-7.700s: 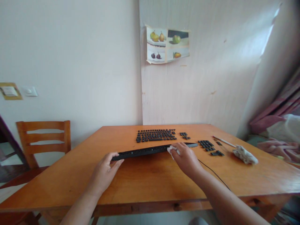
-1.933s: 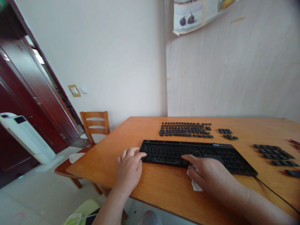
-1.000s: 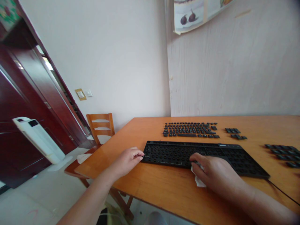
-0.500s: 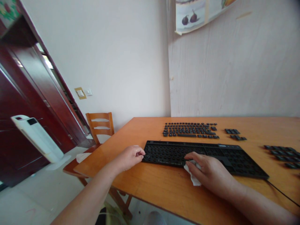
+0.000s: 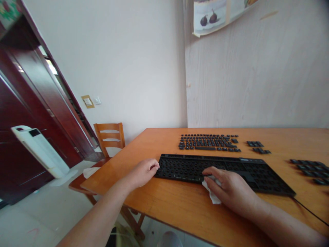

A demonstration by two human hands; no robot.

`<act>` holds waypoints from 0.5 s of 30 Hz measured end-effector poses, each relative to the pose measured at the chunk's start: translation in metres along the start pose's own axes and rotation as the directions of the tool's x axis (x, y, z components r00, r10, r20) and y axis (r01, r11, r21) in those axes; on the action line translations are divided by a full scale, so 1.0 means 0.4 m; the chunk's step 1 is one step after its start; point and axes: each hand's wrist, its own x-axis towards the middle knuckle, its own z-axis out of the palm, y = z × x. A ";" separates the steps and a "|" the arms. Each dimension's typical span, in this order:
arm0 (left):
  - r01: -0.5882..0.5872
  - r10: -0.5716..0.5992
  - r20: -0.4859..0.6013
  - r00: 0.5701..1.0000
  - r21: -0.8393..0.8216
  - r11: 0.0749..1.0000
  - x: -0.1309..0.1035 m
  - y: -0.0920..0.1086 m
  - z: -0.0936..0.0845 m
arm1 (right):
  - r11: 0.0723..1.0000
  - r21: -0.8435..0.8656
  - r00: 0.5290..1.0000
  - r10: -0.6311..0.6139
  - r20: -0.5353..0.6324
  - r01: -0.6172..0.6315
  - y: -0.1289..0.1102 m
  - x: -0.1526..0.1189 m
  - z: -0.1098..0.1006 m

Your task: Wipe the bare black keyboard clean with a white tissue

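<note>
A black keyboard frame point(image 5: 246, 171) with its keycaps taken off lies flat on the orange wooden table point(image 5: 180, 209). My left hand point(image 5: 142, 172) grips its left end with curled fingers. My right hand point(image 5: 230, 190) presses a white wipe point(image 5: 211, 195) against the frame's near edge, around the middle. Removed keycaps point(image 5: 208, 142) lie in keyboard order behind the frame, and smaller keycap groups point(image 5: 257, 146) sit to their right.
More keycaps point(image 5: 309, 166) lie at the right edge. The keyboard cable point(image 5: 308, 214) trails off to the right. A wooden chair point(image 5: 109, 137) stands beyond the table's left corner, with a white appliance point(image 5: 38, 151) and a dark red door on the far left.
Long ago the frame stood on its edge; now it lies flat. Over the last second my right hand slid the wipe slightly left along the near edge. My left hand stayed at the left end.
</note>
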 end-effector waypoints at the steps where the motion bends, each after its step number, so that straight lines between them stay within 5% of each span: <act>1: 0.008 -0.008 -0.016 1.000 -0.008 1.000 -0.001 -0.002 0.005 | 1.000 0.003 1.000 0.005 0.001 -0.005 0.000 -0.001 0.000; 15: 0.038 -0.074 -0.172 0.982 -0.204 0.978 -0.019 -0.035 0.058 | 0.996 0.032 0.996 -0.085 0.013 0.085 -0.062 0.000 0.007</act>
